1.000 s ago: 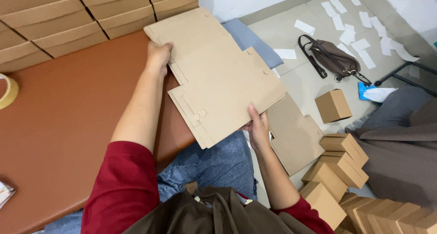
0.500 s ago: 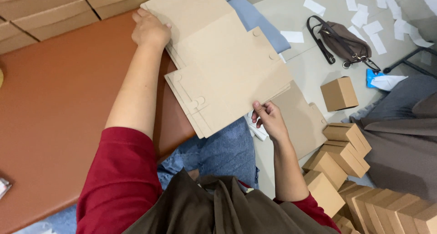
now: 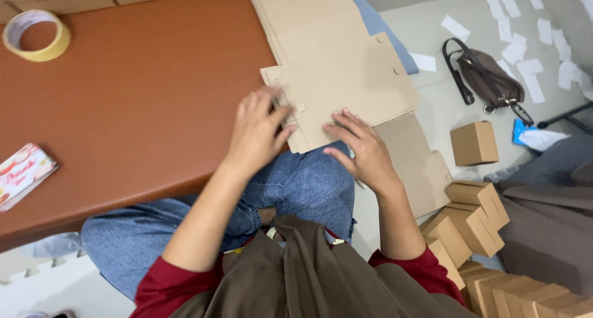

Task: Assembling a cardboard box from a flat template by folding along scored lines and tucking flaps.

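1. Head view, far left of the hands: a flat red-and-white packet (image 3: 23, 173) lies at the edge of the brown table (image 3: 136, 108); a roll of yellow tape (image 3: 36, 33) sits beyond it, well apart from both hands.
2. Left hand (image 3: 258, 132): fingers spread, pressing flat on the near corner of the stack of flat cardboard box blanks (image 3: 336, 71). Clamped on nothing.
3. Right hand (image 3: 361, 148): just beside the left, fingers open, resting on the same near edge where the stack overhangs the jeans.
4. Right of the hands: a single folded cardboard box (image 3: 474, 143) on the floor, a brown handbag (image 3: 491, 80) beyond it, and a pile of folded boxes (image 3: 479, 216) near the right elbow.
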